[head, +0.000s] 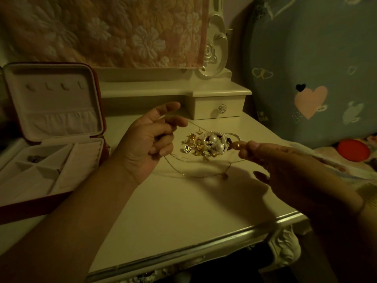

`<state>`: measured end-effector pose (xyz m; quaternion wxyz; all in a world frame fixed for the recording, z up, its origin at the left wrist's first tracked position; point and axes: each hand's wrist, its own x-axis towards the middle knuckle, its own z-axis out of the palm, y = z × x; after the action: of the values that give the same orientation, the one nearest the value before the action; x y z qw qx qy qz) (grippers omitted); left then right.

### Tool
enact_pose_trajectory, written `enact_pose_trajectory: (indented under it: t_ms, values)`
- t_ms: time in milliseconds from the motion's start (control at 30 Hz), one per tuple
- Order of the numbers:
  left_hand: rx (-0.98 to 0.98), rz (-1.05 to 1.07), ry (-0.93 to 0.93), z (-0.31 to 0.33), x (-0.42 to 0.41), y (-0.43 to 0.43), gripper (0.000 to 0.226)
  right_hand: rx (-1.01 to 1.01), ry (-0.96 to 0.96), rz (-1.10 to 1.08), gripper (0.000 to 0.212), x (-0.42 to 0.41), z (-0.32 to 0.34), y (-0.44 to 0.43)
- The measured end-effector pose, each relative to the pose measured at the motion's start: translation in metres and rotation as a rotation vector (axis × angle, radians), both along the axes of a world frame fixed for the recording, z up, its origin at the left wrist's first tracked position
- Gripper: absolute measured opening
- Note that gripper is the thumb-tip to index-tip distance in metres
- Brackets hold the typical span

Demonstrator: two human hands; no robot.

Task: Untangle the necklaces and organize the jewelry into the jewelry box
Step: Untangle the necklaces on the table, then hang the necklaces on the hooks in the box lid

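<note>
The thin gold necklace (191, 176) hangs in a loose loop between the two hands, and its lowest part, with a small pendant (225, 176), lies on the bench (183, 211) just near of the heap of jewelry (206, 144). The left hand (151, 139) is turned palm up with its fingers (163, 149) curled around one end of the chain. The right hand (285, 166) is blurred, but its fingers (247, 148) look pinched narrow on the other end, close beside the pearls of the heap. To do this step well, I think the hands should go apart slowly and keep the chain slack, because a hard pull would tighten any knot. It is also better to lift the loop away from the heap, so that it does not catch an earring or the pearl bracelet. The jewelry box (61, 99) stands open at the left, well apart from the heap, with one small dark piece in a far-left compartment. The hooks in its lid are free, a good place for this chain. The bench is a cream dressing table with a carved near corner and a small drawer (219, 108) at the far side. Behind it hangs a floral quilt (112, 31), and at the right are a blue cloth with hearts (306, 58) and a red round thing (354, 150).
</note>
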<state>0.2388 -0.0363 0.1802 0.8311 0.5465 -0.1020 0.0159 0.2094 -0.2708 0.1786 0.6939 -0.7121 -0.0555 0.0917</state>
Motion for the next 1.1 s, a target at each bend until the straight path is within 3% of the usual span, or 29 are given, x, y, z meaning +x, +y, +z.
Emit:
enact_pose_trajectory:
  t_ms: [133, 333, 533, 667, 800, 1100]
  values:
    - [-0.036, 0.027, 0.006, 0.000, 0.002, 0.005, 0.041, 0.088, -0.012, -0.064, 0.019, 0.007, 0.003, -0.009]
    - [0.015, 0.050, 0.024, 0.001, 0.000, 0.003, 0.033, 0.406, -0.044, -0.066, 0.030, 0.018, 0.010, -0.025]
    - [0.225, 0.123, -0.026, -0.003, -0.002, 0.002, 0.026, 0.569, -0.013, -0.035, 0.022, 0.022, 0.012, -0.029]
    - [0.595, 0.214, -0.077, -0.012, -0.001, -0.002, 0.025, 0.341, 0.003, 0.051, 0.026, 0.016, 0.005, -0.028]
    - [0.885, 0.201, -0.086, -0.018, -0.003, -0.003, 0.027, -0.047, 0.006, -0.077, 0.019, 0.010, -0.001, -0.023]
    - [0.962, 0.242, -0.084, -0.020, -0.001, 0.004, 0.013, -0.565, -0.269, -0.174, 0.023, 0.008, -0.013, -0.020]
